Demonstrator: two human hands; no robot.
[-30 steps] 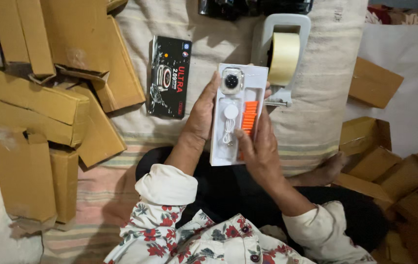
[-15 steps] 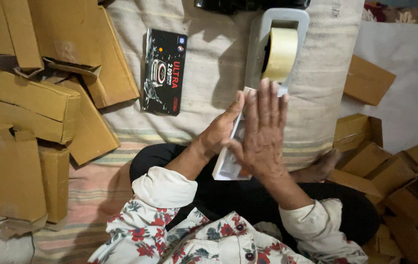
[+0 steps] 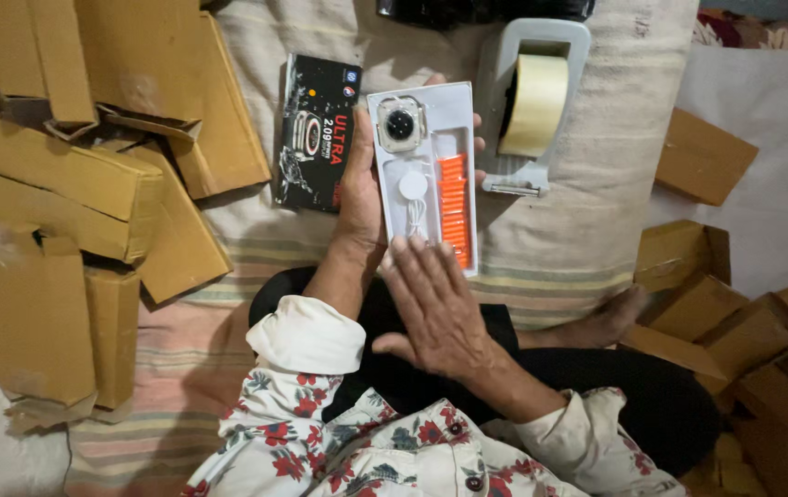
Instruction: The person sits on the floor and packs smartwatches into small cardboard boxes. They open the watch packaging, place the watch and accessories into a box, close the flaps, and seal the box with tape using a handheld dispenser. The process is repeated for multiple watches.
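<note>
My left hand [image 3: 362, 198] grips a white plastic tray [image 3: 440, 115] from its left side, fingers curling round the far edge. The tray holds a smartwatch face [image 3: 400, 123], a white round charger with cable [image 3: 413, 189] and an orange strap [image 3: 454, 207]. My right hand [image 3: 435, 308] lies flat and spread, its fingertips touching the tray's near end. A black product box [image 3: 318, 132] lies just left of the tray on the cloth.
A grey tape dispenser [image 3: 530, 106] with a cream roll stands right of the tray. Folded brown cardboard boxes [image 3: 90, 184] are piled at the left, and more open cartons [image 3: 735, 304] lie at the right. My crossed legs and a bare foot [image 3: 601, 322] are below.
My right hand, which covered the tray half a second ago, has slid down to its near end, so the contents show again. The tray sits higher and farther from me.
</note>
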